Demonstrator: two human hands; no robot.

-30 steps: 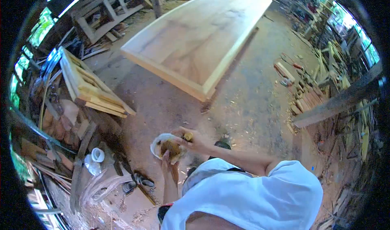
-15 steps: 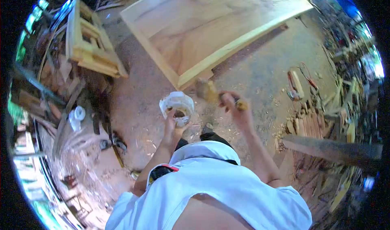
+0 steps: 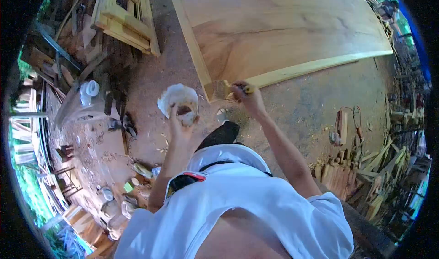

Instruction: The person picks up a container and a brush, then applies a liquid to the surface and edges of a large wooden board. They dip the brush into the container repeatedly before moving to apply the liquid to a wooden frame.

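My left hand [image 3: 177,122] is closed on a white plastic container [image 3: 170,97] with a ragged rim, its thumb at the opening. Something dark brown shows inside it. My right hand [image 3: 250,100] grips a wide paintbrush [image 3: 220,90] by its handle, bristles pointing left. Those bristles overlap the near corner of a large framed wooden panel [image 3: 292,35]. The panel has broad brown grain and a pale border strip along its edges. Between the container and the panel's corner lies a narrow gap of floor.
A pale wooden frame [image 3: 125,28] stands at the upper left. Near it is a white jug [image 3: 88,92]. Stacked wood offcuts [image 3: 336,176] and a red cord [image 3: 357,119] lie to the right. Wood shavings dot the floor, and containers [image 3: 129,206] cluster at the lower left.
The paintbrush has gone from beside the panel's corner to overlapping it, carried by my right hand. The container sits further left in view, and the whole view has shifted.
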